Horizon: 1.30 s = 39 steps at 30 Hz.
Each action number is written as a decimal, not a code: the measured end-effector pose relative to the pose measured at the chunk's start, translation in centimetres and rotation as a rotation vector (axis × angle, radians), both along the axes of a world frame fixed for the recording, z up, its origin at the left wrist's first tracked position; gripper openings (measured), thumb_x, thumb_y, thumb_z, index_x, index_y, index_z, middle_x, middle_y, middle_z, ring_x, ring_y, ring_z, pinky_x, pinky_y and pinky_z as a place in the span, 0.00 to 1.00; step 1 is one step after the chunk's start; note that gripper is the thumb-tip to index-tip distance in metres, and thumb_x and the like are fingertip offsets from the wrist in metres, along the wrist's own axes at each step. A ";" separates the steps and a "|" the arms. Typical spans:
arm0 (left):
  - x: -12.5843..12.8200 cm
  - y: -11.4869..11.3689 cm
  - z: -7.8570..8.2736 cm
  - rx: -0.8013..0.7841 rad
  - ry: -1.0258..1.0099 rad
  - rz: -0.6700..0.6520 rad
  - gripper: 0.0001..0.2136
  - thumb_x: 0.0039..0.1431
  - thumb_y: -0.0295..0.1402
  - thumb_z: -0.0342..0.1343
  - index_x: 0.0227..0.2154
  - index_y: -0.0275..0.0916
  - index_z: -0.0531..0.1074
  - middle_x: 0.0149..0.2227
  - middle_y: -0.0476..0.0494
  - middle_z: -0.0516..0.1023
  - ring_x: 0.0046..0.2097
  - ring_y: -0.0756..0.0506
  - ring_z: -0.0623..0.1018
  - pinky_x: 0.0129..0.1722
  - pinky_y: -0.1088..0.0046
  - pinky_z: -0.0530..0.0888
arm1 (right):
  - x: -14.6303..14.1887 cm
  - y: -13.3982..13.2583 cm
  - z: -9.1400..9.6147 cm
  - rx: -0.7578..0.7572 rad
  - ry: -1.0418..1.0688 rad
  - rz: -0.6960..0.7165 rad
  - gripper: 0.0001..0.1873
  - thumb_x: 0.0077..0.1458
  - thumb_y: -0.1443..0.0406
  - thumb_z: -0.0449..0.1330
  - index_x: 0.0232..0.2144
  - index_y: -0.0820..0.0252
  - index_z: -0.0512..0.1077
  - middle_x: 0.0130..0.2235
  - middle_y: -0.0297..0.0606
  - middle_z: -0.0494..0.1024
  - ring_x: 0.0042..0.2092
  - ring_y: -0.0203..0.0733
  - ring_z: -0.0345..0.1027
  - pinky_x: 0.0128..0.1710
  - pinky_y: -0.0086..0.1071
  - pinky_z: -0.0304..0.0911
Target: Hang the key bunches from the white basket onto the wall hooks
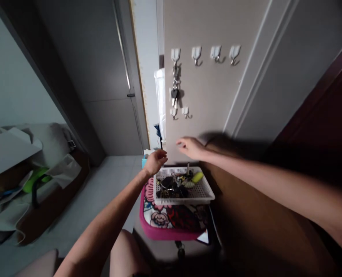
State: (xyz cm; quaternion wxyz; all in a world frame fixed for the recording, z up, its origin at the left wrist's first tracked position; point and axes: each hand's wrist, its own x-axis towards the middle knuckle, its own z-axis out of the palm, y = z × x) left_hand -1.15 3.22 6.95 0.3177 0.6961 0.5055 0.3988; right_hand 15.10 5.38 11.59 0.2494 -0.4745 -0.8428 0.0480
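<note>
My left hand (156, 161) hovers over the far left corner of a white plastic basket (185, 201). Its fingers are loosely bent and apart, with nothing seen in them. My right hand (191, 148) is in the air beyond the basket's far rim, close to the beige panel (205, 92); its fingers are half curled and apart, and no object shows there. Inside the basket lies a jumble of keys and small dark items (173, 186), with a yellow-green piece (197, 177) at the right. A bunch of keys (175, 94) hangs from the upper left hook (175, 55).
Several other white hooks, such as this one (196, 54), are fixed to the panel. A pink-edged case with a floral print (159, 231) lies under the basket. A grey door (101, 77) stands to the left, and a cluttered brown shelf (52, 207) lies below it.
</note>
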 end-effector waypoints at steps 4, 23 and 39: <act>0.7 -2.3 -4.3 -0.088 0.366 -0.182 0.11 0.38 0.28 0.48 0.29 0.36 0.66 0.27 0.48 0.70 0.29 0.52 0.68 0.29 0.78 0.65 | 0.6 -2.7 -5.9 -0.285 -0.239 0.179 0.09 0.39 0.68 0.50 0.25 0.60 0.68 0.24 0.33 0.70 0.26 0.33 0.61 0.24 0.24 0.52; 2.5 -2.3 -7.6 -0.098 0.938 -0.124 0.10 0.42 0.29 0.42 0.26 0.37 0.68 0.28 0.42 0.71 0.31 0.46 0.69 0.29 0.72 0.64 | 0.2 -4.3 -9.4 -0.280 -0.672 0.339 0.10 0.35 0.70 0.52 0.25 0.61 0.69 0.30 0.41 0.66 0.32 0.41 0.59 0.26 0.29 0.52; 1.5 -0.9 -6.4 -0.370 -0.203 -0.100 0.08 0.42 0.35 0.44 0.21 0.34 0.60 0.19 0.52 0.63 0.20 0.57 0.63 0.19 0.83 0.59 | 1.5 -1.6 -4.5 -0.641 -0.284 0.174 0.05 0.35 0.65 0.52 0.15 0.62 0.65 0.16 0.30 0.63 0.19 0.29 0.54 0.17 0.24 0.46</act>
